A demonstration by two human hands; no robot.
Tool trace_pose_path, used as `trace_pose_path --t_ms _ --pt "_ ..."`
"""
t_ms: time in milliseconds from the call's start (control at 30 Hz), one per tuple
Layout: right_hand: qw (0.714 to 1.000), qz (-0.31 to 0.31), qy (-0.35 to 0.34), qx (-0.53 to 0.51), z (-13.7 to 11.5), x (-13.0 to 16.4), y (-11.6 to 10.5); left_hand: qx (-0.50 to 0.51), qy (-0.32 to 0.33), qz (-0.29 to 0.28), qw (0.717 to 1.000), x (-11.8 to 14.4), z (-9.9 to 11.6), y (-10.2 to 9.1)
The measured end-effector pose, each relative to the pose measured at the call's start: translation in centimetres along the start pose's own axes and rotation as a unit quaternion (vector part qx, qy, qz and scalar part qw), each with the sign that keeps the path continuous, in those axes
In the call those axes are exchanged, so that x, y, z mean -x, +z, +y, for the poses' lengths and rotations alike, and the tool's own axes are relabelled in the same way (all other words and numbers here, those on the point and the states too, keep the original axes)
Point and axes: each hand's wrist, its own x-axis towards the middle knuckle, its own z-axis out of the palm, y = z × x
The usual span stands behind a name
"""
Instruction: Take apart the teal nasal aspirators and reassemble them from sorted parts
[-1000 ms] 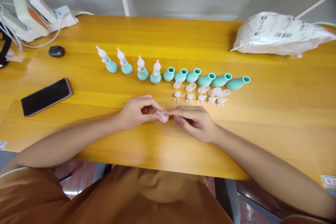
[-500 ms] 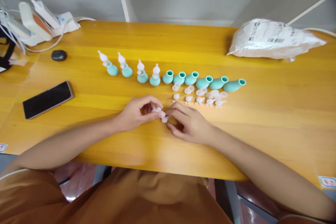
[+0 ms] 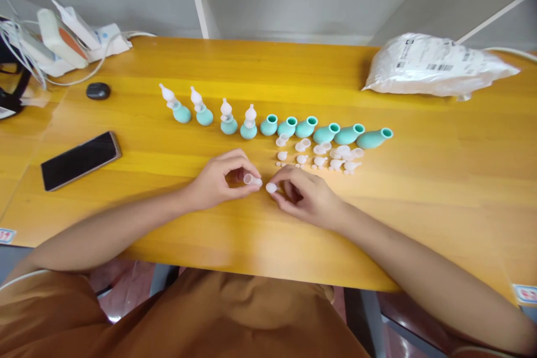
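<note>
Item 1: clear tube (image 3: 248, 180), pinched in left hand (image 3: 218, 182), long axis lying sideways, open end toward the right hand.
Item 2: white cap (image 3: 271, 187), pinched in right hand (image 3: 308, 198).
Change: the pieces, touching 0.5 s ago, are now just apart.
Location: above counter (image 3: 419, 190), near its front edge.

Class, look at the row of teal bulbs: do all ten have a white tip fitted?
No: only the four teal bulbs at the left carry white tips; six stand open.

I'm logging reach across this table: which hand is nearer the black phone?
Left. The left hand lies right of the black phone, on the same half of the table; the right hand lies farther right, beyond it.
</note>
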Motion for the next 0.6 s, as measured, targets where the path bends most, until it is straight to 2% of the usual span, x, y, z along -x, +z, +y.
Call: trace_pose_path --t_ms 100,267,467,600 --pt "0.999 0.033 0.006 -0.015 0.08 0.06 0.11 0.032 0.001 -0.004 0.999 0.19 -0.44 0.10" --pt "0.998 0.063 -0.006 -0.001 0.06 -0.11 0.20 0.142 -0.046 -0.023 0.989 0.30 -0.75 0.33" --pt "0.997 0.070 -0.025 0.025 0.24 -0.08 -0.02 0.050 -0.035 -0.055 0.997 0.01 -0.65 -0.35" --pt "0.996 0.073 -0.036 0.023 0.33 -0.02 -0.10 0.027 -0.040 -0.068 0.997 0.10 -0.82 -0.55"
